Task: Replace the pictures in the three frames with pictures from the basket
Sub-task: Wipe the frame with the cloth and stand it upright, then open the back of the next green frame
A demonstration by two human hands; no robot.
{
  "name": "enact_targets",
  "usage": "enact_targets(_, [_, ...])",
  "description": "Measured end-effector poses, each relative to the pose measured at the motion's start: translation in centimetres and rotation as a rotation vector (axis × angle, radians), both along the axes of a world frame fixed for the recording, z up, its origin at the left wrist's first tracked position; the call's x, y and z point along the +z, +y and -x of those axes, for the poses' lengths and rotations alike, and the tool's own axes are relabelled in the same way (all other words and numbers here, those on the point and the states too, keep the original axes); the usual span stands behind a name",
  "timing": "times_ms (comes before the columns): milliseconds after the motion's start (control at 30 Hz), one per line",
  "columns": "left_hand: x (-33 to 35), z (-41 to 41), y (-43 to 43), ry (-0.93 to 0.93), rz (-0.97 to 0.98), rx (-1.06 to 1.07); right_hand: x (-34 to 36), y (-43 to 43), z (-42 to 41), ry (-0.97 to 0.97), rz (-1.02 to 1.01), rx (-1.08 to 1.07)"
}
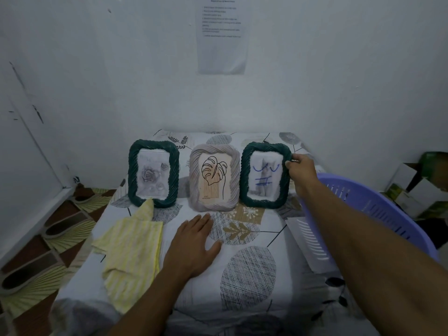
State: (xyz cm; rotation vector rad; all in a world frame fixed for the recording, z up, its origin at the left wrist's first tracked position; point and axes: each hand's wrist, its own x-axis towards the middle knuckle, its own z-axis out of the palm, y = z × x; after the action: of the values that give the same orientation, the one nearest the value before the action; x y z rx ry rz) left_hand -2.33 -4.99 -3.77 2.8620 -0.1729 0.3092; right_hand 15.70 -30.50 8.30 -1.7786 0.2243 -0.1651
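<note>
With the right hand (299, 169) pinching the right green frame (265, 175) by its edge and the left hand (194, 243) flat and empty on the bed (254, 275), a firmer two-sided grip would have lifted it safely.

Open bed (254, 282) surface ahead of three upright frames (214, 177); blocked left by yellow cloth (133, 253), right by purple basket (378, 209).
</note>
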Motion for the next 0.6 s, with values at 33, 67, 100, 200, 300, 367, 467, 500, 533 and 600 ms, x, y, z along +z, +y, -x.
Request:
enact_targets(33, [-0.1,-0.1,0.0,-0.004,-0.001,0.000,0.1,-0.1,0.0,0.010,-0.052,0.024])
enact_targets(67, [-0.1,-0.1,0.0,-0.004,-0.001,-0.001,0.2,-0.2,0.1,0.016,-0.087,0.054])
enact_targets(100, [-0.1,-0.1,0.1,-0.006,-0.002,-0.001,0.5,-0.3,0.2,0.013,-0.103,0.079])
enact_targets(200, [-0.2,-0.1,0.0,-0.028,0.014,0.001,2.0,-0.6,1.0,-0.077,-0.088,0.063])
enact_targets(300, [-0.1,-0.1,0.0,-0.021,0.025,0.000,4.4,-1.2,2.6,-0.208,-0.090,0.036])
enact_targets(367, [-0.1,0.0,0.0,-0.017,0.031,-0.008,5.9,-1.5,3.9,-0.270,-0.135,0.032])
enact_targets(467, [0.9,0.4,-0.1,-0.047,0.162,-0.022,7.5,-1.4,6.7,-0.317,-0.237,0.057])
enact_targets(500, [1.8,0.5,-0.3,-0.062,0.245,0.000,7.6,-1.2,7.7,-0.310,-0.270,0.079])
enact_targets(533, [2.7,0.7,-0.4,-0.069,0.319,0.031,7.4,-0.9,8.6,-0.289,-0.301,0.103])
enact_targets(600, [5.0,0.6,-0.8,-0.110,0.445,0.053,6.1,-0.2,10.3,-0.222,-0.343,0.140])
